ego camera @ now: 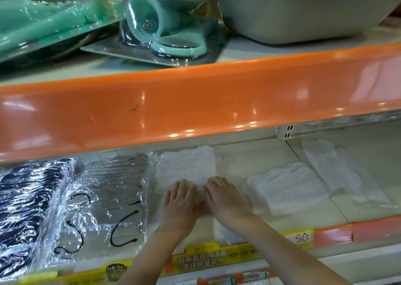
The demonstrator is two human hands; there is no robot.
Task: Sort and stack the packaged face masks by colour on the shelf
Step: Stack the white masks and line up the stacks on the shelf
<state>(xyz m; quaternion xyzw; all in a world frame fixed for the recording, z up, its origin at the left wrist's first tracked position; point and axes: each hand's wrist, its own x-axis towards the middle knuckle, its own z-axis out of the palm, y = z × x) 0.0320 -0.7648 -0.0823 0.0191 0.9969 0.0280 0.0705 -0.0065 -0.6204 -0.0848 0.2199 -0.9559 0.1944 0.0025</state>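
While we press both flat, unclenched hands, left hand (179,200) and right hand (223,195), side by side on the white mask pack (186,165), neither grip grasps anything. That clear-wrapped pack lies on the lower shelf (260,156), long axis running away from us, between the black mask packs (104,197) and loose white mask packs (286,189) to the right, nearer our right hand.

orange shelf lip (195,102) overhead, bare shelf floor (236,161) behind
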